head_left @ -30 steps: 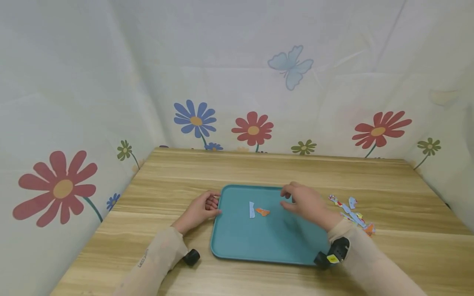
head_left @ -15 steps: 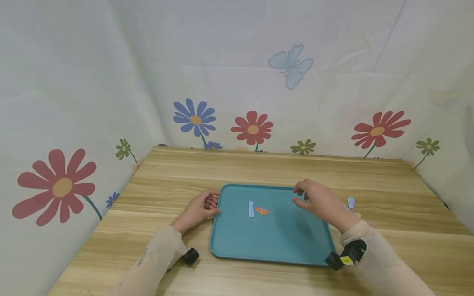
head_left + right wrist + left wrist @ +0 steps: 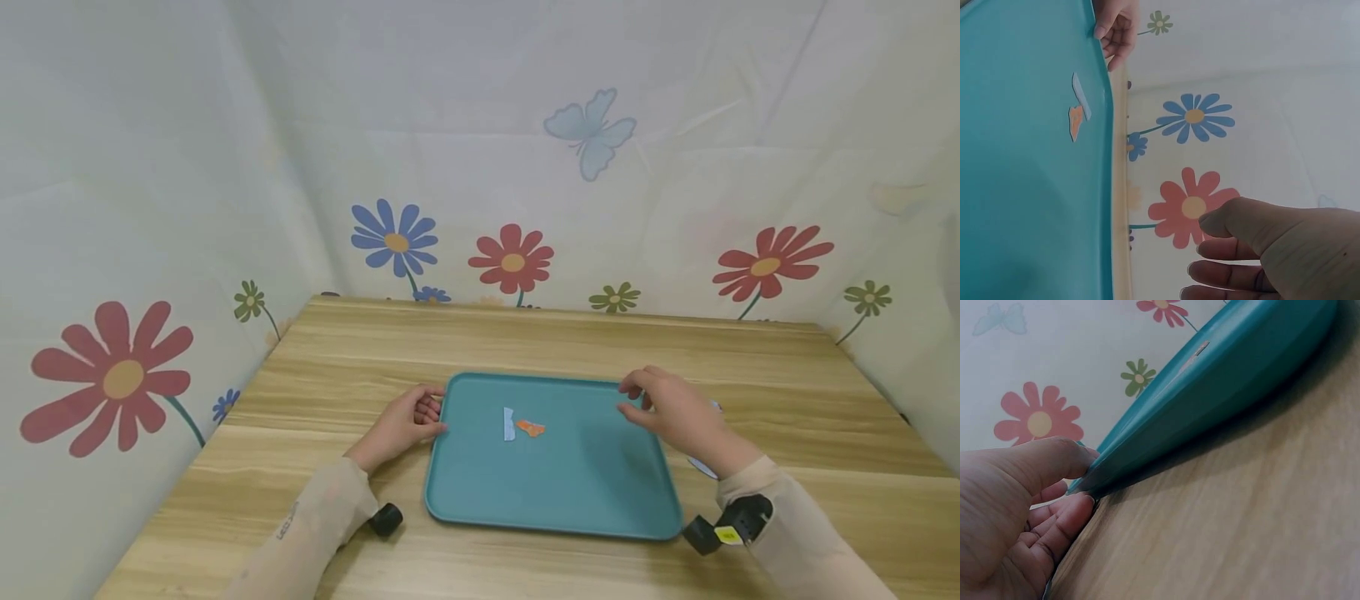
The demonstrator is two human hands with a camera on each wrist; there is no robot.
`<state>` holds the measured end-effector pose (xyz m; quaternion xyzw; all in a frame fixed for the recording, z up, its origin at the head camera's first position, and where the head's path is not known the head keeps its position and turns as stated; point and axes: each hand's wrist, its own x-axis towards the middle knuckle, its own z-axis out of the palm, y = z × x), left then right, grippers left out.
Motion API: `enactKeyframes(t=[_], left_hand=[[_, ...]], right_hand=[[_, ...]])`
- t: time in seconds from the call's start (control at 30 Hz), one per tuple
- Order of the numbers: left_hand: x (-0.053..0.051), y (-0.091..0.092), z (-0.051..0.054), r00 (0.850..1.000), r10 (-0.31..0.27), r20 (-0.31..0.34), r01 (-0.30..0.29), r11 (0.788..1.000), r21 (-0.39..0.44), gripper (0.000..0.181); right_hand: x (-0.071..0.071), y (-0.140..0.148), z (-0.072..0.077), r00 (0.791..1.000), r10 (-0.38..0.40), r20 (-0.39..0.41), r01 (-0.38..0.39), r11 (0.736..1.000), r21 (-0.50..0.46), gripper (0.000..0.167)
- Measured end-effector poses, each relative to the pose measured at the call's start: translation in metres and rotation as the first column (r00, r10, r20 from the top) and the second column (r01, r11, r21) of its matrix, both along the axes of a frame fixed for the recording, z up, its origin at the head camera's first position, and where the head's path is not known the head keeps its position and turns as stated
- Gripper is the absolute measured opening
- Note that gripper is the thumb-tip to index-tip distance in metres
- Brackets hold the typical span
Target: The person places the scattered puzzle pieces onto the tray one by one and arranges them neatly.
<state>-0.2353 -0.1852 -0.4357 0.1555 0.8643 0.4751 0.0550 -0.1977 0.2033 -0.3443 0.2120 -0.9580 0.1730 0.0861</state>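
A teal rectangular tray (image 3: pixel 555 492) lies on the wooden table. My left hand (image 3: pixel 401 423) holds its left edge; in the left wrist view the thumb (image 3: pixel 1066 456) lies on the rim and the fingers are bent against the side below. On the tray lie a pale blue paper piece (image 3: pixel 509 424) and, beside it, an orange paper piece (image 3: pixel 531 428). Above the tray's far right corner hovers my right hand (image 3: pixel 682 421), its fingers loosely bent and nothing seen between thumb and fingers.
Right of the tray, more paper scraps (image 3: pixel 703 467) lie on the wooden table (image 3: pixel 525 337), mostly hidden by the right hand and forearm. A white cloth backdrop (image 3: pixel 465 150) with printed flowers and a butterfly hangs along the back and sides.
My right hand has moved rightward from over the tray's middle to its right edge and now covers most of the scraps. The left hand and both pieces on the tray have stayed put.
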Motion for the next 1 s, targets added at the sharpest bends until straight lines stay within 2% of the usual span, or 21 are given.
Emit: enactKeyframes(t=[0.27,0.63,1.0], left_hand=[[0.000,-0.001,-0.001,1.000,0.000,-0.001,0.000,1.000,0.017,0.051],[-0.001,0.000,0.000,1.000,-0.010,-0.005,0.010,1.000,0.027,0.052],[0.000,0.000,-0.002,1.000,0.006,0.005,-0.006,1.000,0.017,0.051]], right_hand=[[0.002,0.015,-0.009,1.000,-0.001,-0.001,0.001,1.000,0.006,0.021],[0.006,0.040,-0.022,0.998,-0.042,0.050,0.041,0.999,0.025,0.020],[0.009,0.057,-0.036,0.998,-0.033,0.055,0.029,0.998,0.064,0.021]])
